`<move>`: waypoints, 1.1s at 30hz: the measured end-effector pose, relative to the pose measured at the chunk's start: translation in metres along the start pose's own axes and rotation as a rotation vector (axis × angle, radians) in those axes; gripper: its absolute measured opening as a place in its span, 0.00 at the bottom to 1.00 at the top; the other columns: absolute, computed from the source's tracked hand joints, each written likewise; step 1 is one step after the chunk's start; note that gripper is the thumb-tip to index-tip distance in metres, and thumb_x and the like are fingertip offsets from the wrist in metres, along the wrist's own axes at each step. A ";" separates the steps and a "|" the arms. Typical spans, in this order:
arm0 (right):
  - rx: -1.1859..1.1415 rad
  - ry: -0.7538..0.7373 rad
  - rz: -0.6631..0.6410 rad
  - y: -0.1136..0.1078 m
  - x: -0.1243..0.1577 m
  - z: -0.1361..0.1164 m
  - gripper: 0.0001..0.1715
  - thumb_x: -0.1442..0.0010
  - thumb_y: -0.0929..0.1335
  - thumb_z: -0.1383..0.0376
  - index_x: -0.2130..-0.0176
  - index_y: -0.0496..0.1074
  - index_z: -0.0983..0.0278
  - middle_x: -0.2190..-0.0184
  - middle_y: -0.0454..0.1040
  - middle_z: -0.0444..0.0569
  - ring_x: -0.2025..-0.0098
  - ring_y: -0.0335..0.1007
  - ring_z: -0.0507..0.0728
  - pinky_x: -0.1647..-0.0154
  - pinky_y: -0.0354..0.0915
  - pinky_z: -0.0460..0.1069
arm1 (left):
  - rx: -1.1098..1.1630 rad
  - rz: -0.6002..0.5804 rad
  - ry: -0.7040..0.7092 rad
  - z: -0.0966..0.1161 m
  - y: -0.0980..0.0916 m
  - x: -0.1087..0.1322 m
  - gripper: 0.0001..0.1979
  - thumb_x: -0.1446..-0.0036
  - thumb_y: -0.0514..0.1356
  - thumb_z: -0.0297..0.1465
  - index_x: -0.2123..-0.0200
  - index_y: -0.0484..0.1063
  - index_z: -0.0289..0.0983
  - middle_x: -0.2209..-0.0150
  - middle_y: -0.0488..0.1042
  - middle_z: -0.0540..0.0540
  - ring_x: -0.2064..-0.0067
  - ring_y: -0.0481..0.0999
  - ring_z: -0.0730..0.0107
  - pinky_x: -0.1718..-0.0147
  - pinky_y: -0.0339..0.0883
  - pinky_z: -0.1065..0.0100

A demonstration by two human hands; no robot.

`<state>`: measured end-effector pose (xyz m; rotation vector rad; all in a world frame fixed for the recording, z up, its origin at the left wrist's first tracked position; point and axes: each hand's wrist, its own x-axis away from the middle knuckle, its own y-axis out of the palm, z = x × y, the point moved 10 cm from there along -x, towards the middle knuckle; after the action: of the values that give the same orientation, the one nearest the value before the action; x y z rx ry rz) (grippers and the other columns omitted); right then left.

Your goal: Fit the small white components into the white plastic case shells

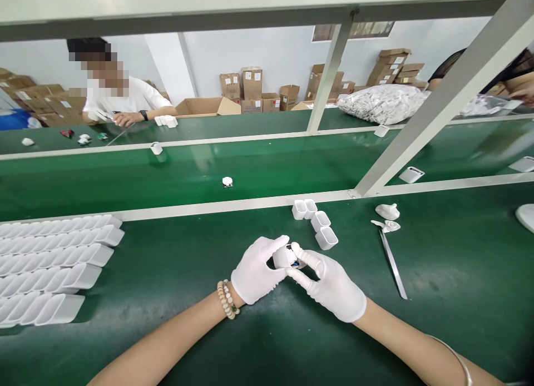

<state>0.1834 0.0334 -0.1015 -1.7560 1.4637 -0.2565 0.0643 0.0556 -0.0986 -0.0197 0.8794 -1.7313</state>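
Both my hands wear white gloves and meet over the green bench. My left hand (259, 269) grips a small white plastic housing (280, 258) between thumb and fingers. At the housing's open end, my right hand (329, 283) pinches a small white part with dark and blue electronics (293, 257); its far side is hidden by my fingers. Just beyond my hands stand several open white housings (326, 238). To the right lie metal tweezers (392, 265), with two crumpled white pieces (387, 211) above their tips.
Rows of white housings (54, 275) fill the bench's left side. Beyond the pale rail runs a green conveyor belt (267, 163) carrying a small white part with a circuit board (227, 182) and white housings. A slanted metal post (438, 97) rises at right. A co-worker (125, 99) sits opposite.
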 end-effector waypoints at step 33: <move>0.078 -0.237 0.196 -0.010 0.009 -0.020 0.29 0.40 0.71 0.61 0.43 0.59 0.59 0.71 0.74 0.45 0.73 0.72 0.57 0.71 0.70 0.53 | 0.479 -0.129 -0.093 -0.006 0.019 -0.004 0.21 0.52 0.72 0.40 0.58 0.70 0.40 0.55 0.71 0.44 0.57 0.77 0.61 0.57 0.74 0.58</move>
<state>0.1811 0.0165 -0.0847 -1.5118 1.4204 -0.0029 0.0785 0.0601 -0.1115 0.1630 0.3864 -2.0069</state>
